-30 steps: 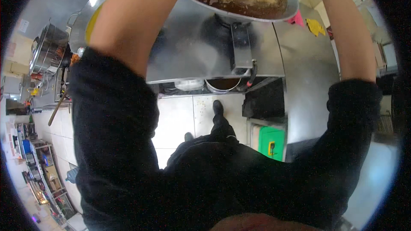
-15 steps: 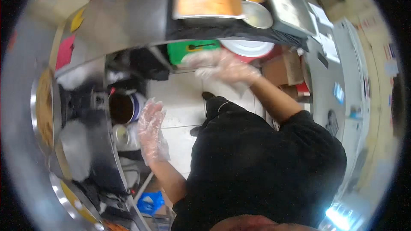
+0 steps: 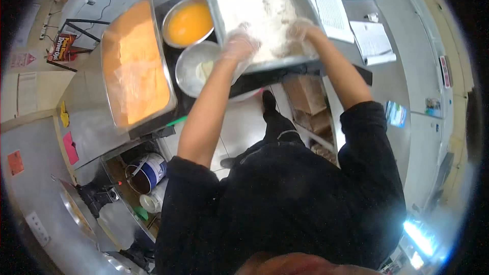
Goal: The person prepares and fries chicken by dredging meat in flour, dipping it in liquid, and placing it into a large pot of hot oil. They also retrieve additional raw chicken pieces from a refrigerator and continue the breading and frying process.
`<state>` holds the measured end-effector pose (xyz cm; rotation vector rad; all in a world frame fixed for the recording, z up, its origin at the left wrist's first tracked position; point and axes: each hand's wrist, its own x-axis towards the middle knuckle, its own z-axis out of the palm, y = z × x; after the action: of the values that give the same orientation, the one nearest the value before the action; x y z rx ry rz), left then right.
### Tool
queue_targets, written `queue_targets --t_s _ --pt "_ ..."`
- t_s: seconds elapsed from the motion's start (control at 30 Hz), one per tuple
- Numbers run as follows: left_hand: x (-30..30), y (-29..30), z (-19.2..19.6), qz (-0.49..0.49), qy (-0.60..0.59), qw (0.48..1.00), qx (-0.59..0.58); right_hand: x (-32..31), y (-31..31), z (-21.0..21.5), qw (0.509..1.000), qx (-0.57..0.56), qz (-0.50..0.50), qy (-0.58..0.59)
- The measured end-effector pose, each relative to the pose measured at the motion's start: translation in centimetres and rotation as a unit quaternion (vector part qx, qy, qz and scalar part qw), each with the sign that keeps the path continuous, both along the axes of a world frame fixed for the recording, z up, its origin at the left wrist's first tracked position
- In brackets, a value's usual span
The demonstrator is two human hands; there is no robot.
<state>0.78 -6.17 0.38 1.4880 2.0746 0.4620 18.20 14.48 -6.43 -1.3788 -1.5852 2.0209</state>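
Both my hands wear clear plastic gloves and reach into a large grey tray [image 3: 209,0] holding a layer of white flour-like powder [image 3: 257,12]. My left hand [image 3: 240,47] is at the near left of the powder, close to the tray's wall. Along the near right side, my right hand [image 3: 303,33] bends inward over the powder. Blur and the angle obscure the fingers of both hands, so their grip is unclear. Left of the tray stand a metal bowl of orange liquid [image 3: 190,22] and a bowl with a little pale stuff [image 3: 186,74].
A long metal pan [image 3: 170,103] of orange food lies at the counter's left. Right of the grey tray are printed sheets [image 3: 331,12] and an open notebook [image 3: 372,43]. Below the counter sit a blue-and-white bucket [image 3: 153,168] and cardboard boxes [image 3: 305,94].
My body and view have turned right, from the stove side toward the counter. Both hands have moved from the air above the floor into the tray of white powder.
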Motion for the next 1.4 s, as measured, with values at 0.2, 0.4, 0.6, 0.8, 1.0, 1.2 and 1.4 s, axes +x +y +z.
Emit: queue_targets --t_s 0.2,0.4,0.6,0.8,1.0,1.2,1.4 --pt "1.0 7.6 -7.7 0.091 0.077 0.983 -0.143 0.4 2.9 1.2 0.870 0.230 0.371 -0.227" --pt "0.9 9.2 -4.9 0.137 0.010 0.976 -0.166 0.3 5.3 0.1 0.796 0.343 0.435 -0.243" --pt "-3.6 8.8 -5.4 0.169 -0.076 0.982 -0.044 -0.8 5.5 4.7 0.893 0.173 0.336 -0.243" --pt "-4.2 9.9 -6.1 0.092 -0.028 0.992 0.082 -0.4 3.1 1.7 0.748 0.522 0.371 -0.175" --pt "-5.0 10.7 -8.4 -0.016 0.061 0.995 0.079 -1.5 3.5 2.6 0.665 0.481 0.509 -0.260" --pt "-4.0 11.8 -8.0 0.075 0.066 0.993 0.057 -1.2 3.5 1.6 0.687 0.483 0.497 -0.218" --pt "-2.4 11.8 -10.5 0.126 0.103 0.973 0.164 -4.3 4.5 2.1 0.630 0.308 0.625 -0.343"
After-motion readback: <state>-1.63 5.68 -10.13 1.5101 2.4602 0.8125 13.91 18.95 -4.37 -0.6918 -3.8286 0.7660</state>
